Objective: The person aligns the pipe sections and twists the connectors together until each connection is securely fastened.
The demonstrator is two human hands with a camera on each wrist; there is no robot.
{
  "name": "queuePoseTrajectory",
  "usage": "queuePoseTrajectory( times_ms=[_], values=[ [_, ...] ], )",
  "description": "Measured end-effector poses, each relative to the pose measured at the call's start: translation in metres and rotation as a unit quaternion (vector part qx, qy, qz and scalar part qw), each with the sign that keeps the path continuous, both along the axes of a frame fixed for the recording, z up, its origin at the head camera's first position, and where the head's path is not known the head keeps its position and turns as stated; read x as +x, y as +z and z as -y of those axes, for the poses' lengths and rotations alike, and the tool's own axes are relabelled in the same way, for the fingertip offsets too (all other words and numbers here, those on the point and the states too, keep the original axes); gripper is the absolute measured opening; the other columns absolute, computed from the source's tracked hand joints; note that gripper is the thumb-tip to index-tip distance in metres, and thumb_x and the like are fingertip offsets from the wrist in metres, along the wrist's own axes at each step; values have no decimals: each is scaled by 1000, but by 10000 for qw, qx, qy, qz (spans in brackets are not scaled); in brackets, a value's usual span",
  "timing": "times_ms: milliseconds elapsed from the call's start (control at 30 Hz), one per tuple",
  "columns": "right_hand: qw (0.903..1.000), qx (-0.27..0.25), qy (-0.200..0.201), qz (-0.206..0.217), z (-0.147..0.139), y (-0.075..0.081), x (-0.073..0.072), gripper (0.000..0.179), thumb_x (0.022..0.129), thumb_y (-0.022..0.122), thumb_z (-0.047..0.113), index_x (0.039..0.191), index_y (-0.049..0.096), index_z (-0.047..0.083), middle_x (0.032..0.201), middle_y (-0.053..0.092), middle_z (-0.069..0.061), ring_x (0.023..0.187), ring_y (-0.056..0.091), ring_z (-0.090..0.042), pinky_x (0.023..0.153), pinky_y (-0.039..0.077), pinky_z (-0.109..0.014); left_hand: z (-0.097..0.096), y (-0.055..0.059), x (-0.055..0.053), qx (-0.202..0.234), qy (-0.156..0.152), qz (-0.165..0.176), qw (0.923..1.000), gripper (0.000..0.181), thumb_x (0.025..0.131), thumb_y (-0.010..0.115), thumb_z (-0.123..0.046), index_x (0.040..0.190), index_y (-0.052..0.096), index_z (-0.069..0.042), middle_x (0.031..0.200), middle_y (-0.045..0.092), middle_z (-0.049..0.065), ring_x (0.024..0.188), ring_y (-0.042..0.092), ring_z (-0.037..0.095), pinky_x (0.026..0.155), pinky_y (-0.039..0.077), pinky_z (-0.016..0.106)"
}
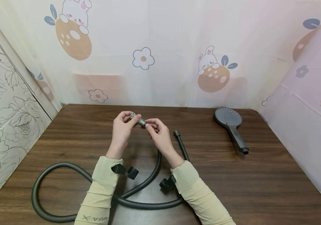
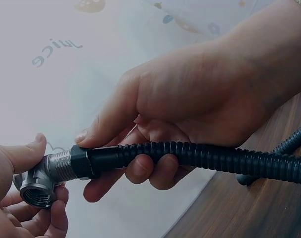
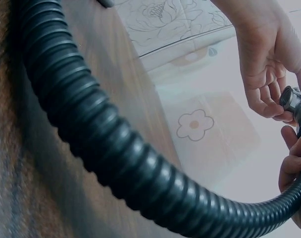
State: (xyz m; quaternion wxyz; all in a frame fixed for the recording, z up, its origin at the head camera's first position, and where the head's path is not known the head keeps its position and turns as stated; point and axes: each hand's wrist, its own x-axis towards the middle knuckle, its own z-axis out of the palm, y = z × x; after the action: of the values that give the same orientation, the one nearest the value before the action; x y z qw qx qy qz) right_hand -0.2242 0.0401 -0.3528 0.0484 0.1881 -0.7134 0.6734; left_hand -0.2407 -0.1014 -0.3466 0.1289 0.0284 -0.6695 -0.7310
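Observation:
My left hand (image 1: 121, 129) pinches a silver T-shaped metal connector (image 2: 62, 165) with a threaded neck and a round, inward-threaded opening. Against that neck sits the black end nut (image 2: 81, 162) of a ribbed black shower hose (image 1: 157, 167). Thumb and fingers of my right hand (image 1: 161, 137) grip the hose just behind this nut, as the left wrist view shows. Both hands are raised close together over the far middle of the table. In the right wrist view the hose (image 3: 135, 156) curves across the foreground, and the connector (image 3: 291, 100) appears at the right edge.
A dark grey handheld shower head (image 1: 229, 118) lies on the brown wooden table (image 1: 264, 175) at the far right. The hose's other end (image 1: 177, 133) lies beside my right wrist, and a wide loop (image 1: 35, 193) spreads leftward under my forearms. A patterned curtain (image 1: 166, 84) hangs behind the table.

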Motion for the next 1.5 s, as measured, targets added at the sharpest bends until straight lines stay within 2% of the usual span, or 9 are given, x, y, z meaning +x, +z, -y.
queuePoseTrajectory(
  times_ms=[200, 400, 467, 700, 867, 967, 1167, 1333, 1500],
  values=[
    [9999, -12, 157, 70, 0, 1, 1, 22, 93, 50, 7, 109, 52, -7, 96, 62, -30, 58, 46, -8, 54, 38, -20, -1, -1, 0, -66, 0, 23, 10000, 30, 80, 70, -16, 99, 54, 1, 81, 60, -1, 74, 58, 6, 75, 52, 31],
    [9995, 303, 2, 47, 1, 0, 1, 29, 86, 61, 10, 111, 53, -2, 98, 65, -20, 82, 58, -8, 71, 44, -23, 0, -1, 1, -91, -15, -8, 10000, 29, 81, 69, -17, 99, 54, 1, 84, 61, 2, 77, 59, 7, 76, 52, 31],
    [9993, 361, -32, 18, 1, 0, 1, 29, 86, 62, 10, 111, 53, -1, 98, 65, -19, 86, 58, -9, 72, 44, -23, 0, -1, 2, -107, -22, -27, 9999, 29, 81, 69, -17, 99, 54, 1, 84, 61, 2, 77, 59, 7, 74, 52, 27],
    [9995, 314, 46, 32, 1, 0, 1, 27, 88, 59, 9, 112, 53, -3, 99, 65, -22, 69, 55, -5, 61, 43, -20, 0, 1, 3, -110, -129, -111, 9998, 33, 81, 69, -18, 102, 54, 3, 85, 61, 4, 79, 59, 9, 74, 51, 23],
    [9996, 271, 53, 53, 0, 0, 2, 27, 88, 59, 10, 112, 55, -2, 101, 63, -20, 70, 56, -4, 69, 50, -40, 0, 1, 3, -84, -151, -114, 9998, 35, 81, 69, -17, 103, 54, 5, 84, 61, 3, 79, 59, 9, 74, 51, 23],
    [9996, 275, -8, 39, -1, -4, -1, 28, 87, 61, 13, 111, 56, 1, 100, 62, -18, 67, 56, -6, 67, 50, -42, 0, 0, 3, -122, -124, -62, 9998, 33, 81, 69, -18, 102, 54, 3, 83, 61, 1, 77, 58, 8, 73, 51, 23],
    [9996, 242, -134, 1, -1, -16, -9, 27, 86, 63, 19, 109, 59, 6, 96, 64, -14, 65, 57, -8, 64, 49, -40, 0, 0, 3, -131, -124, -53, 9998, 30, 81, 68, -18, 100, 54, 1, 82, 61, 1, 76, 58, 8, 72, 51, 21],
    [9994, 295, -169, 37, 0, 1, 2, 27, 87, 61, 12, 110, 58, -2, 97, 63, -19, 63, 55, -5, 63, 48, -34, 0, 0, 3, -130, -134, -88, 9998, 31, 81, 69, -19, 100, 54, 1, 82, 61, 1, 76, 58, 8, 72, 51, 22],
    [9998, 152, -83, 128, 0, 2, 3, 29, 88, 58, 9, 113, 54, -5, 104, 60, -20, 65, 55, -4, 63, 48, -27, 0, 0, 3, -154, -125, -51, 9998, 32, 80, 69, -20, 100, 54, 0, 83, 61, 1, 75, 59, 8, 73, 51, 24]
  ],
)
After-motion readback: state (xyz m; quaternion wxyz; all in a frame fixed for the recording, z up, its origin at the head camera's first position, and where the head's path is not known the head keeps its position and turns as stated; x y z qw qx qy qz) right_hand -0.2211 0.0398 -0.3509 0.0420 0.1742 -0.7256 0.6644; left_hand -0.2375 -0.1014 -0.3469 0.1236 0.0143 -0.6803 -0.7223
